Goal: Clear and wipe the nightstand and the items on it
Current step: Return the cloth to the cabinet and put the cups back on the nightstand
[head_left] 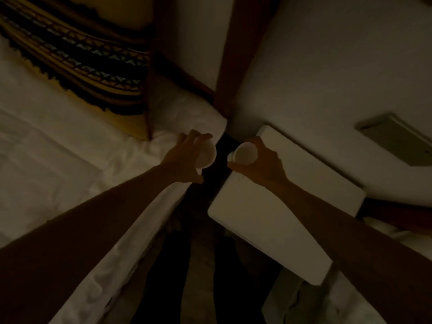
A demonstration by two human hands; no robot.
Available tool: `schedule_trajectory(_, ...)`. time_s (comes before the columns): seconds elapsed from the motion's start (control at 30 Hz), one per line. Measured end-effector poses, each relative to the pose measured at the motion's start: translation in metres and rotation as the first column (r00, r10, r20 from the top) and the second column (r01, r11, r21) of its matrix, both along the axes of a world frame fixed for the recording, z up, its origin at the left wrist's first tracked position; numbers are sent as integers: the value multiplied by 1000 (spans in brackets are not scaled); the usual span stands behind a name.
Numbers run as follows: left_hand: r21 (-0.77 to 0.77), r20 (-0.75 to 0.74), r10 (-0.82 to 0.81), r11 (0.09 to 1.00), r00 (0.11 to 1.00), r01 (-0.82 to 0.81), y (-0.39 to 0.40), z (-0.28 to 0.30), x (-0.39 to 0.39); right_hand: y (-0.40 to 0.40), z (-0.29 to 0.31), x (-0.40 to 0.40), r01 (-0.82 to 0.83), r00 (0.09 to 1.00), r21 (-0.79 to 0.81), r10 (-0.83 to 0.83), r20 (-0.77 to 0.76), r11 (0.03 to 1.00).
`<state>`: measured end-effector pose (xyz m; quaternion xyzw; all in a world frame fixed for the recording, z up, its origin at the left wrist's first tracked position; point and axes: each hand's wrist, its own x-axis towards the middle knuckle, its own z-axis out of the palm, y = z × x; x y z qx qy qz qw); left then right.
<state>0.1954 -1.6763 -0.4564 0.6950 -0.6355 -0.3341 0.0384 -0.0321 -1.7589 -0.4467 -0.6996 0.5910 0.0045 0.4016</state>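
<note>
The room is dim. The white nightstand top lies right of centre, with nothing standing on the part I can see. My left hand grips a white cup over the edge of the bed. My right hand grips a second white cup above the nightstand's near left corner, its open mouth turned toward me. A dark gap separates the two cups.
A bed with white sheets fills the left, with a patterned dark and yellow cushion at its head. A wooden bedpost rises between bed and nightstand. A flat wall plate sits on the white wall at right.
</note>
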Motion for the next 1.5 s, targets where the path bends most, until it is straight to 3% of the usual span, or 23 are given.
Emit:
schedule_trajectory(0.2, 15, -21, -236, 972, 971, 237, -73, -18, -80, -43, 2, -86, 282, 959, 164, -278, -48, 945)
schedule_trajectory(0.57, 4, 132, -430, 901, 893, 433, -152, -49, -159, -86, -31, -149, 374, 927, 277, -348, -140, 885)
schedule_trajectory(1.3, -12, 46, -419, 907, 907, 420, -169, -69, -172, -109, -62, -145, 343, 919, 260, -266, -291, 903)
schedule_trajectory(1.5, -26, 119, -440, 895, 890, 446, -163, -71, -176, -109, -69, -148, 325, 929, 271, -252, -272, 906)
